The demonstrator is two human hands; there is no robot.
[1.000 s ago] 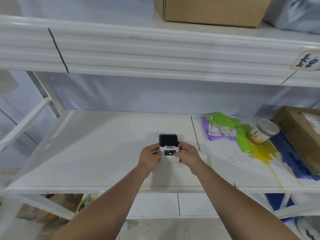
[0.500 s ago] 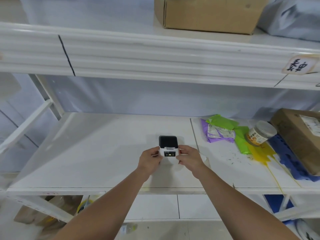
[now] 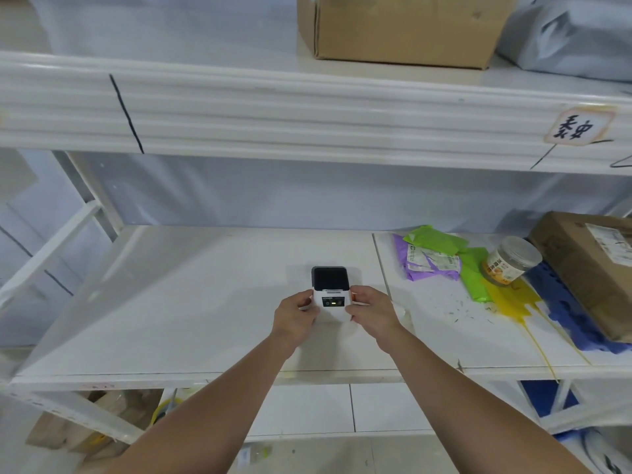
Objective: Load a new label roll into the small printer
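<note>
Printer (image 3: 331, 294): a small, boxy white unit with rounded corners and a dark glossy top panel is seen standing on the white shelf (image 3: 191, 302), roughly at the middle of its width and just left of the seam between the two shelf boards. A small dark control strip with a lit indicator is shown on the face turned toward the wearer. The unit is clasped from both flanks: the left hand (image 3: 295, 318) is pressed against the printer's left side and the right hand (image 3: 371, 313) against its right side, each grip closed narrowly on the smooth plastic casing. This two-sided hold is judged to steady the light body on the slick shelf surface, perhaps so that side catches can be squeezed and the cover released; whether such catches exist cannot be told. The cover appears closed, and no label roll can be identified.

Right of the printer, well apart from it, crinkled green and purple mailer bags (image 3: 434, 258) are heaped, with a clear jar (image 3: 513, 261) lying tilted beyond them on yellow and blue material. A brown cardboard box (image 3: 591, 268) is set farther right of the printer still, at the shelf's end. These things are judged irrelevant to the loading.
</note>
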